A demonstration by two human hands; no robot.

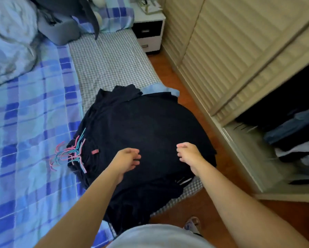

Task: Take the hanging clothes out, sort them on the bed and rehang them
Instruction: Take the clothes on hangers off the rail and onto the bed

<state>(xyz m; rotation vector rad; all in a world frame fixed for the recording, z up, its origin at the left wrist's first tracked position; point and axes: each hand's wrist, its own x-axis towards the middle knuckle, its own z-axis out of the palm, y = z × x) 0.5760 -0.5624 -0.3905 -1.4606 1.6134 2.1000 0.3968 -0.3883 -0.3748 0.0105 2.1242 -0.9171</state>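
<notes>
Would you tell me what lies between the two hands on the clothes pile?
Only dark fabric of the clothes pile shows between the left hand and right hand, in the head view.

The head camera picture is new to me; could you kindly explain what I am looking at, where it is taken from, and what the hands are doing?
There is no machine here: a person wears a camera on the head, looking down at their own arms. The left hand and right hand reach over a pile of dark clothes lying on the bed. Their fingers are loosely curled above the fabric; whether they pinch it I cannot tell. Pink and teal hangers stick out at the pile's left. An open wardrobe with clothes inside stands on the right.
</notes>
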